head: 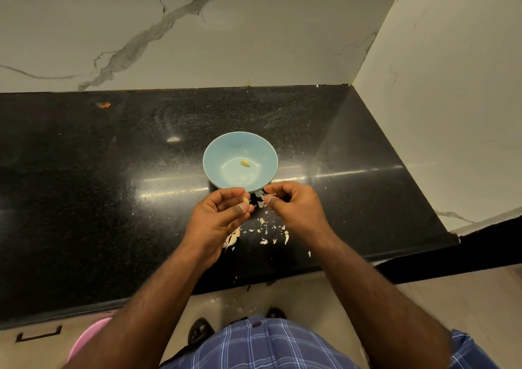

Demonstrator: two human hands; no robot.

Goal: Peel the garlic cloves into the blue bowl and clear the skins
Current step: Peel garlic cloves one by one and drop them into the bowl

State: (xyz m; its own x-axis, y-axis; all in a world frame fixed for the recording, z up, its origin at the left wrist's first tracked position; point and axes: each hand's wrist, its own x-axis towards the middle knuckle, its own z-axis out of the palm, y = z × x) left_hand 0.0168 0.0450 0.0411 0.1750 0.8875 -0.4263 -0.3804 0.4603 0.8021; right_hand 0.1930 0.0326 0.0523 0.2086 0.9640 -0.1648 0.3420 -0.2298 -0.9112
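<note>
A blue bowl [223, 154] stands on the black counter, with one peeled yellowish clove [245, 163] lying inside it. Just in front of the bowl, my left hand [219, 216] pinches a pale garlic clove [246, 200] between thumb and fingers. My right hand [296, 207] is close beside it, thumb and forefinger pinching a small scrap of garlic skin [264, 198]. Loose white skins [265, 230] are scattered on the counter under and between my hands. A few unpeeled cloves [232, 238] lie half hidden below my left wrist.
The black counter [113, 185] ends at a front edge near my body and at a marble wall [437, 114] on the right. A small orange scrap [103, 104] lies at the back left. A pink tub [87, 337] sits on the floor below.
</note>
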